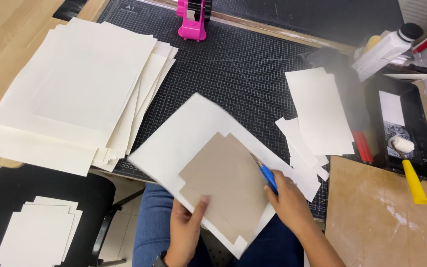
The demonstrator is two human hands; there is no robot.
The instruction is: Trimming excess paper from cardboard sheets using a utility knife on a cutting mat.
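The left hand (186,230) is gripping a white sheet (189,133) backed with brown card (226,183) above the lap, off the desk (6,44). The right hand (287,200), clenched on blue scissors (268,177), is trimming its edge; next cut likely needs the sheet turned.

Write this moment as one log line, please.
left hand: holds card on paper | right hand: scissors at card edge | over mat

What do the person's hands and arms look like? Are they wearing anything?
Both hands are bare, no gloves. The left hand has a dark band, maybe a watch, at the wrist. The right hand and its forearm show no sleeve and nothing at the wrist. No rings visible on the fingers.
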